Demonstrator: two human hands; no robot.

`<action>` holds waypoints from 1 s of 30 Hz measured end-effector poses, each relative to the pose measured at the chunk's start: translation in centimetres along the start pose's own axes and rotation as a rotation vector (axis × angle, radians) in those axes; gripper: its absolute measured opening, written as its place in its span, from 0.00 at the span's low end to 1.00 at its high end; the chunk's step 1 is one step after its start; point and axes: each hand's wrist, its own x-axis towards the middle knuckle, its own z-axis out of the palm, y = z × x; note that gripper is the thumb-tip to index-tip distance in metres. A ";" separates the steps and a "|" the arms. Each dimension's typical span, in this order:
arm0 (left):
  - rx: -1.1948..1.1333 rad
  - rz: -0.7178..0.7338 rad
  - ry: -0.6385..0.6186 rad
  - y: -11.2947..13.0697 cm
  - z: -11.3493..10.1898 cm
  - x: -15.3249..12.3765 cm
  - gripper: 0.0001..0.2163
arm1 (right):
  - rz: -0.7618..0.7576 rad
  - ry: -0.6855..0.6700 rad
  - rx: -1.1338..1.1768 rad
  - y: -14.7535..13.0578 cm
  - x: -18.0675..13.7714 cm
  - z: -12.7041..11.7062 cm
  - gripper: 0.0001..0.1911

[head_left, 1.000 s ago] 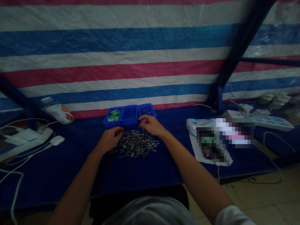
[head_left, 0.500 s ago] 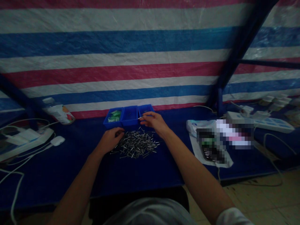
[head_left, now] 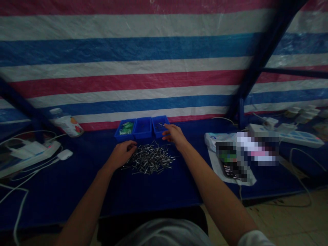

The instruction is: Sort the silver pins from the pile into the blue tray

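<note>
From where I stand, the heap of thin metal pins [head_left: 152, 160] lies on the blue table [head_left: 153, 191] between the 2 hands. The left hand [head_left: 121, 154] rests against its left edge, fingers curled with a small gap at the thumb; I cannot tell whether they pinch a pin. The right hand [head_left: 176, 136] is up beyond the heap's far right side, fingertips at the front right corner of the right blue bin [head_left: 157, 134], parted, with no pin that I can make out between them. A few metal pieces [head_left: 160, 125] lie inside that bin.

Half a second ago the right fingertips had 1 pin pinched near the bin's front edge; now the hand is farther right, uncovering more of the bin. The left hand has stayed put, and the heap looks much the same.
</note>
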 end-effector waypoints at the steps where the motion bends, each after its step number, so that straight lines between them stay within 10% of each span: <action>1: -0.003 -0.001 0.000 0.0 0.0 0.0 0.16 | -0.034 0.006 -0.099 0.1 0.1 -0.1 0.14; 10: 0.006 0.014 0.012 -0.3 0.2 0.0 0.15 | -0.405 -0.158 -1.160 1.2 -0.8 -1.0 0.14; 15: -0.002 0.029 0.032 -0.3 0.2 0.1 0.14 | -0.482 -0.164 -1.179 1.0 -1.3 -0.5 0.13; 22: 0.193 0.005 0.449 -1.4 0.3 0.5 0.16 | -0.610 0.214 -1.050 0.8 -1.2 0.0 0.16; 30: 0.276 -0.195 0.224 -0.5 0.5 -0.2 0.23 | -0.528 0.075 -1.136 2.0 -1.1 0.4 0.23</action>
